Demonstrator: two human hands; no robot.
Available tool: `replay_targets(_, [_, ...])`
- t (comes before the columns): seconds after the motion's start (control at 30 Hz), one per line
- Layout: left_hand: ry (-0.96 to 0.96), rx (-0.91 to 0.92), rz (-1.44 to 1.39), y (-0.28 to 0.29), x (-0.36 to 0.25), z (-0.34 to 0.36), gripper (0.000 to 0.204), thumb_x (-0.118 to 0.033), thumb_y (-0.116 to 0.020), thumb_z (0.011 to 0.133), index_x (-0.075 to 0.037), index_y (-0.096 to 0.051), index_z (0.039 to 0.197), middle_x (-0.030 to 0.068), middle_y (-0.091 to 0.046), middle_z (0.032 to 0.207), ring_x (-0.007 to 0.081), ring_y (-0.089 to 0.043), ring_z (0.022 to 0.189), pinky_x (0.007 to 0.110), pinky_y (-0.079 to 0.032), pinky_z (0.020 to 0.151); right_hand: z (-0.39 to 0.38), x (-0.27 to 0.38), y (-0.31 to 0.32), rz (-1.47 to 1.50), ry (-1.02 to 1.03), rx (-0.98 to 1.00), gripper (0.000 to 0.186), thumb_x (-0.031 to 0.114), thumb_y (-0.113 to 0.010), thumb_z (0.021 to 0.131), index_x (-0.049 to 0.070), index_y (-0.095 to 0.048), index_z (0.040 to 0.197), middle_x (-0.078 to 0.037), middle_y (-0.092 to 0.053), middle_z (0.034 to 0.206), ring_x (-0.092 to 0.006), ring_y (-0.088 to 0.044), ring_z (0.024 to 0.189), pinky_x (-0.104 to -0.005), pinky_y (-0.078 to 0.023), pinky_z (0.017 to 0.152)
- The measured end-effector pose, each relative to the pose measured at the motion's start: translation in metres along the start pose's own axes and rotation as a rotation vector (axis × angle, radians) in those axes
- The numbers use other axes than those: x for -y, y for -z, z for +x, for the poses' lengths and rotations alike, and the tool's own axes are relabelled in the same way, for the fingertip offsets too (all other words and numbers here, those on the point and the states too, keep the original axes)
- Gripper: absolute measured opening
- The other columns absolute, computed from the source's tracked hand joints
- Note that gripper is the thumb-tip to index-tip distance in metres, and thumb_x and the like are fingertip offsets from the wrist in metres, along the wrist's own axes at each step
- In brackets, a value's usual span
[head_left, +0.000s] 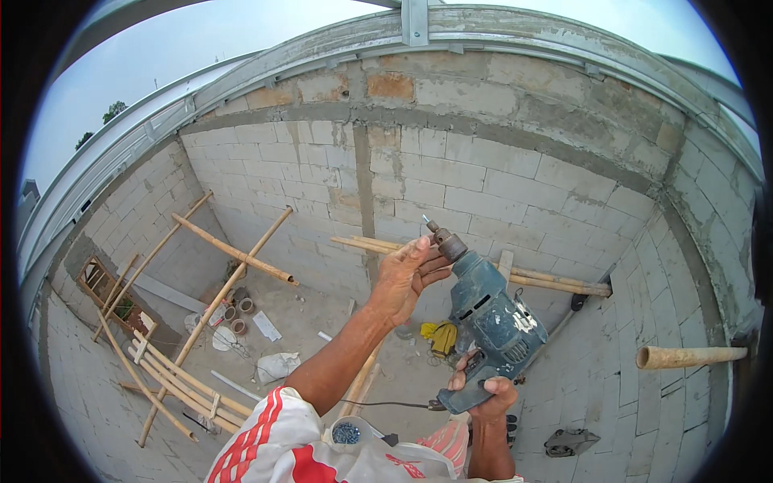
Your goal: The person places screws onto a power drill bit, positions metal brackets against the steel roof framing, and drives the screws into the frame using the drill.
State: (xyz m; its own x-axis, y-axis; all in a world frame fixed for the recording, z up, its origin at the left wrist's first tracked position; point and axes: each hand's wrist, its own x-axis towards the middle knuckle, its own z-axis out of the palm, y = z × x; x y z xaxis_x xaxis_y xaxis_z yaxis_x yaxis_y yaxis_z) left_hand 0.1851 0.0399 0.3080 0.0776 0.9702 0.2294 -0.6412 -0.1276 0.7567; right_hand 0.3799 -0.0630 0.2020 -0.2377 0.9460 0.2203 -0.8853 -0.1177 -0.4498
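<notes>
A worn blue-green power drill (495, 318) tilts up and to the left in front of me. My right hand (483, 390) is wrapped round its rear handle. My left hand (407, 278) is beside the dark metal chuck (448, 243), thumb apart from the fingers, with the fingertips at the chuck's edge; I cannot tell how firmly they touch. A short bit (427, 219) sticks out of the chuck, its tip too small to make out. A dark cord (386, 402) runs left from the handle. Close to my body is a white container (328, 435) of small bluish screws (346, 433).
Pale block walls (499, 193) surround me, with metal roof beams (515, 28) above. Bamboo scaffolding (233, 282) stands at left; bamboo poles (560, 282) cross behind the drill. A bamboo end (688, 357) juts from the right. Far below, the floor holds buckets (237, 326) and a yellow bag (441, 338).
</notes>
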Motion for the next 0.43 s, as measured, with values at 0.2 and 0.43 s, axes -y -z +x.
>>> replay_targets(0.2, [0.158,0.273,0.215,-0.048,-0.012,0.001,0.089,-0.060,-0.068,0.082,0.005,-0.041,0.136,0.0164,-0.055,0.124,0.0233,-0.055,0.117,0.041,-0.049,0.097,0.026,0.042,-0.039,-0.299,0.184,-0.002,0.069,0.012,-0.064,0.062,-0.014,-0.043,0.123,-0.026,-0.062,0.092,-0.0324,-0.067,0.065,-0.0402,-0.059,0.056])
replay_targets(0.43, [0.075,0.481,0.066,-0.103,-0.030,0.023,0.118,-0.059,-0.073,0.078,0.006,-0.006,0.150,0.0343,-0.024,0.145,0.0353,-0.042,0.132,0.045,-0.048,0.100,0.057,0.100,-0.114,-0.841,0.326,0.011,0.061,0.016,-0.063,0.066,-0.015,-0.048,0.116,-0.027,-0.060,0.089,-0.0300,-0.067,0.062,-0.0388,-0.059,0.053])
